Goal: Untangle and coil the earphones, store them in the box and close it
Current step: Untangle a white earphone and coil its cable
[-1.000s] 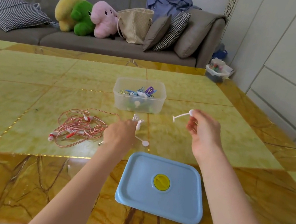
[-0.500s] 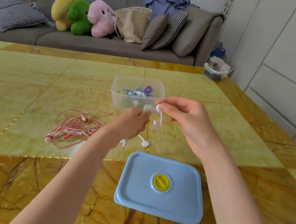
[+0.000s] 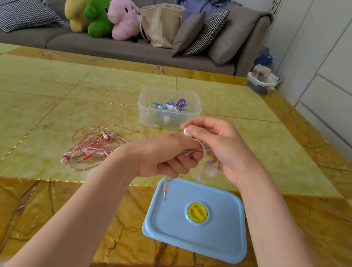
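In the middle of the frame both hands meet above the counter [image 3: 41,81]. The left hand [image 3: 162,154] has its fingers curled round the gathered white earphones [image 3: 199,151]; the plug [image 3: 165,189] hangs down from under this hand, over the upper left corner of the blue lid [image 3: 196,237]. The right hand [image 3: 218,146] pinches one white earbud [image 3: 186,131] between thumb and forefinger, just beside the left hand. Below the right hand another part of the white earphones hangs blurred, so its shape cannot be told.

The lid lies flat on the counter in the lower middle of the frame, with a yellow knob [image 3: 197,212] in its centre. The clear box [image 3: 168,109] stands open above the hands, and inside it lie blue, purple and white earphones. At the left of the hands a tangled red earphone cable [image 3: 95,144] lies on the counter, apart from the box. A grey sofa [image 3: 115,46] with plush toys [image 3: 101,13] fills the top of the frame.
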Available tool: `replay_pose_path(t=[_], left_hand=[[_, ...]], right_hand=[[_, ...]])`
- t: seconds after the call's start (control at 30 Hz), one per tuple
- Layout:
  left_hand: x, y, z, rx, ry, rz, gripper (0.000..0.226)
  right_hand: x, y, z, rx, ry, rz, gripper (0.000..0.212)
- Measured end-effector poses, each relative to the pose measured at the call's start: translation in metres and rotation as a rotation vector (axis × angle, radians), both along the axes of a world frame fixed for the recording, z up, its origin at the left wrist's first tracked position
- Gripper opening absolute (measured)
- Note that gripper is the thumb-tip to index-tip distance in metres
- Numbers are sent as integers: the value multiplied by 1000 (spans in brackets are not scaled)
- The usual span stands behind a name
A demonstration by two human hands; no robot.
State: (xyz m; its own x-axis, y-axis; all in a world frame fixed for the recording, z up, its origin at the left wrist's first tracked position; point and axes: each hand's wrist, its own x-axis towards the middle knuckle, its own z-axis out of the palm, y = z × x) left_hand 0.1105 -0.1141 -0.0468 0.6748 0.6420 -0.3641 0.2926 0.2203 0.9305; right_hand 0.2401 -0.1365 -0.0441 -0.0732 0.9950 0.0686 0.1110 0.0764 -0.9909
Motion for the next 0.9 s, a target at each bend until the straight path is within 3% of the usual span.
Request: replay_pose_path(t=[0.1, 0.47, 0.67, 0.9], left_hand=[[2, 1, 1, -102, -49, 28, 28], [-8, 3, 0, -181, -46, -24, 30], [-11, -2, 3, -77, -92, -50, 28], [-10, -6, 3, -29, -72, -96, 29]], right_hand=[[-5, 4, -5, -14, -21, -46, 18], [1, 11, -7, -114, 39, -39, 16], [8, 8, -2, -72, 238, 47, 9], [6, 6, -4, -114, 209, 50, 8]])
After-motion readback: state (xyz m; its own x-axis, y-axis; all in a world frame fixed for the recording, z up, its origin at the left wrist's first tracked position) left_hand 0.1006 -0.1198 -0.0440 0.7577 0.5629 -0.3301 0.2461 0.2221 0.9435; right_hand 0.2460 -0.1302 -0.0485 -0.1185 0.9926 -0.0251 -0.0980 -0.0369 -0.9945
